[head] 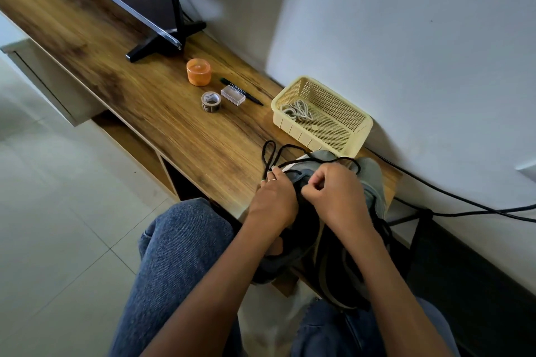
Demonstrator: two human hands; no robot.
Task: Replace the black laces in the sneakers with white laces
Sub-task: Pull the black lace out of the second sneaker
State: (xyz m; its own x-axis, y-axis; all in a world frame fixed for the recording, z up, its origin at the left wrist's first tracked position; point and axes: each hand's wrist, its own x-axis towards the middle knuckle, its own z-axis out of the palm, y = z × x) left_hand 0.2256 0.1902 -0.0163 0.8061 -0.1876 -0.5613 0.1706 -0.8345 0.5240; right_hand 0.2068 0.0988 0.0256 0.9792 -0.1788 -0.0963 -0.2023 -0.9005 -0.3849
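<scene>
Now | left hand (274, 200) grips sneaker (368, 180) | right hand (333, 191) pinches black lace (268, 153)

Dim, soft light; wide-angle edge warping

Both bare forearms reach forward side by side, the hands close together. The left hand (274, 200) lies palm-down, fingers extended forward, a ring on one finger. The right hand (333, 193) has its fingers curled in a pinch
</scene>
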